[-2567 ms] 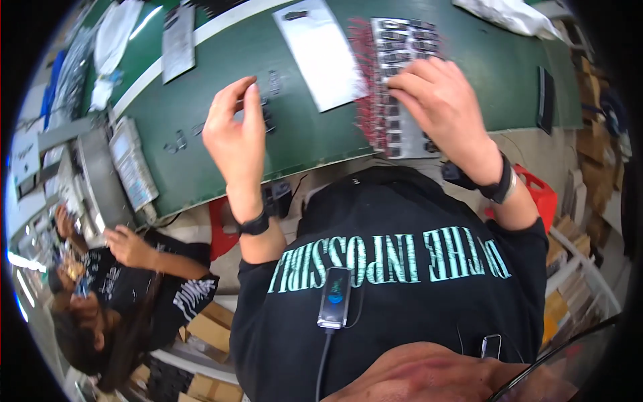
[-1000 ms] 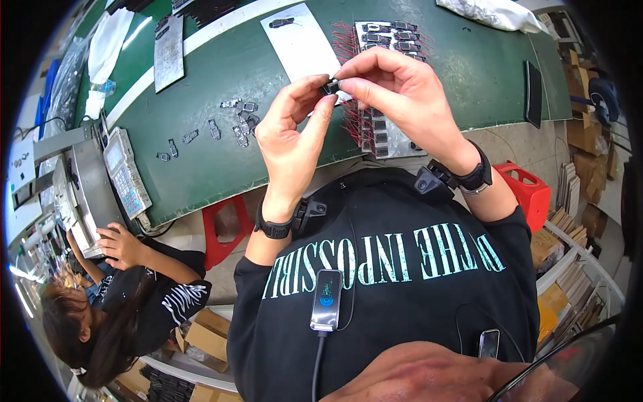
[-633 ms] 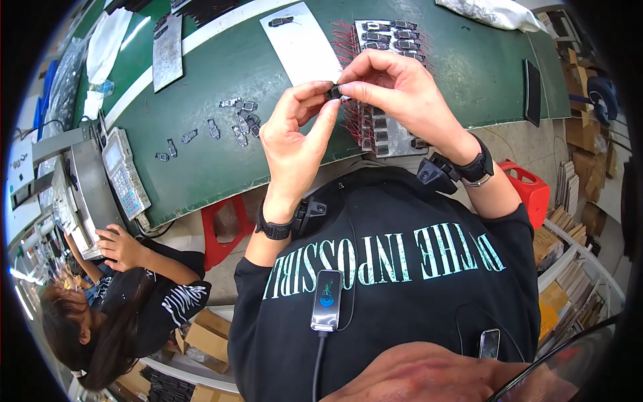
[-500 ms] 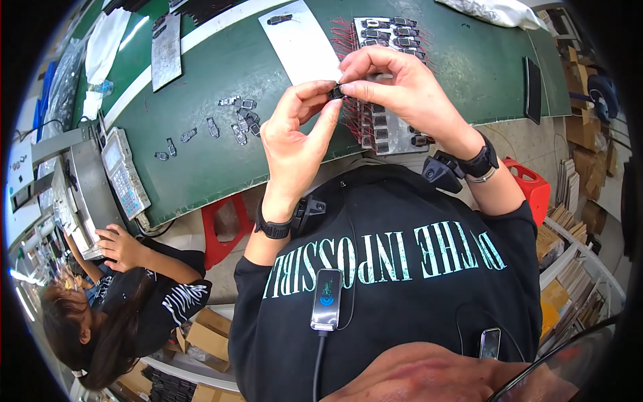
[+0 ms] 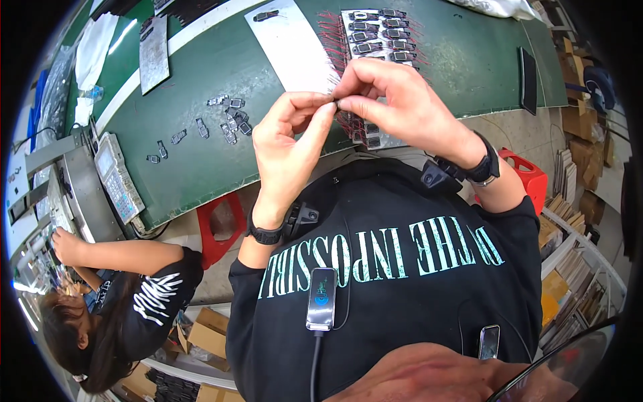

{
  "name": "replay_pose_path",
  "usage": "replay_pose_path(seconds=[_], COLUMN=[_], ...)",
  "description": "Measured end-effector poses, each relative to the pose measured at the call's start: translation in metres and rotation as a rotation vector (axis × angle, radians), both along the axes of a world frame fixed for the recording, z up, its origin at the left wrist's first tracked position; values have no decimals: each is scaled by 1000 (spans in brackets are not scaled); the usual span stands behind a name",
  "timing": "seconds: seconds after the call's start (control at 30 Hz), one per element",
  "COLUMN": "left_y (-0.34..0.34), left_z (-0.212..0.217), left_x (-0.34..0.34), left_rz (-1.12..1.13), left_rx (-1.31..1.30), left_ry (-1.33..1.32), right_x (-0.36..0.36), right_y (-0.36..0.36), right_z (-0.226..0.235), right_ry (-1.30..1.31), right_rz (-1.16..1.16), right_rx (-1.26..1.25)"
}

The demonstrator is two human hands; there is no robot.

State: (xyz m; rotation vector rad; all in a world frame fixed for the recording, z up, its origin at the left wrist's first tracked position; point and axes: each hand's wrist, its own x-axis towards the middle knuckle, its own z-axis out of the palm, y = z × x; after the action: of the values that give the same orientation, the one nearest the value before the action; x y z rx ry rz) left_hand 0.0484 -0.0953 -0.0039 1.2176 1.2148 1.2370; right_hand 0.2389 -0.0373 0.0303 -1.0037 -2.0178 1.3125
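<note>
My left hand (image 5: 289, 144) and my right hand (image 5: 395, 100) meet above the near edge of the green table (image 5: 201, 154). Their fingertips pinch one tiny dark part (image 5: 334, 102) between them. Just beyond my right hand lies a tray of small black components with red wires (image 5: 375, 37). A white card (image 5: 291, 43) lies to its left. Several loose small dark parts (image 5: 221, 120) are scattered on the green surface left of my left hand.
A grey keypad machine (image 5: 114, 177) stands at the table's left end, where another person (image 5: 127, 281) in a black shirt reaches. A grey plate (image 5: 154, 43) lies far left. A dark flat device (image 5: 527, 80) rests at right. Red stools (image 5: 221, 224) stand under the table.
Earlier my hands were spread on the table, the left near the loose parts and the right on the tray. They have since come together and now pinch a small part between them.
</note>
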Motion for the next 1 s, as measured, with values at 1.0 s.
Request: replay_pose_path(seconds=[1.0], left_y=[44], left_z=[-13], left_x=[24], left_rz=[0], left_rx=[-64], left_ry=[49], right_x=[43], right_y=[0], right_z=[16], right_ry=[-265], right_rz=[-116], right_rx=[344])
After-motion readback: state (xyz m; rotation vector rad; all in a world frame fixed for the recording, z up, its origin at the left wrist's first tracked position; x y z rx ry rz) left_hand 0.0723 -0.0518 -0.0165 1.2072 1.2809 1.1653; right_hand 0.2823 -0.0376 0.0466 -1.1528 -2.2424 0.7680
